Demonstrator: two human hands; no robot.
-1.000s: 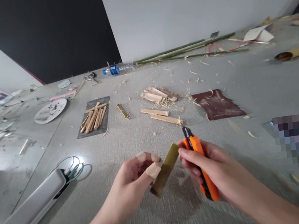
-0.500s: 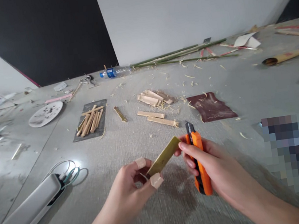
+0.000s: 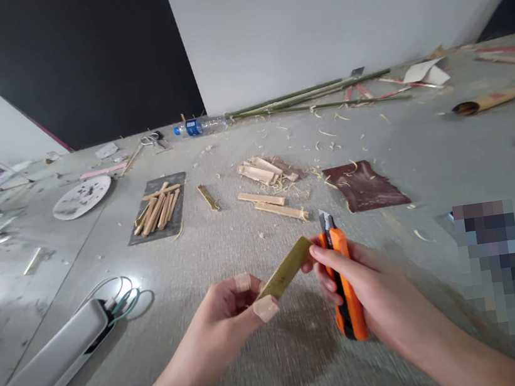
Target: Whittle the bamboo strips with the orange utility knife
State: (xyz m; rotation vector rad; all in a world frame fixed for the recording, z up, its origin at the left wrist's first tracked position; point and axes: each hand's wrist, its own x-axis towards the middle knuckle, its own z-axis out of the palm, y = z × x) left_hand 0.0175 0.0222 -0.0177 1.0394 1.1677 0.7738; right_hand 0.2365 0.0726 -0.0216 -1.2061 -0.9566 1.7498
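Between my hands is a flat yellow-green bamboo strip (image 3: 289, 268), tilted up to the right above the table. My left hand (image 3: 230, 313), with tape on its thumb and a finger, pinches the lower end. At the upper end, the thumb and a fingertip of my right hand (image 3: 369, 286) touch the strip. That same hand grips an orange and black utility knife (image 3: 348, 292), its blade pointing up and away from me. Beyond lie pale bamboo pieces (image 3: 281, 210) and a heap of split pieces (image 3: 261, 170) among curled shavings.
Thin sticks (image 3: 159, 209) rest on a dark sheet (image 3: 176, 191) at left; brown sandpaper (image 3: 365, 185) lies at right. A grey-white power bank-like lamp (image 3: 47, 366) is at near left. Behind are a plastic bottle (image 3: 201, 125), green stalks (image 3: 302, 97) and a white plate (image 3: 82, 198).
My left finger and thumb have shifted slightly on the strip's lower end, closing in on it. The knife stays in my right hand. The view has moved very slightly.
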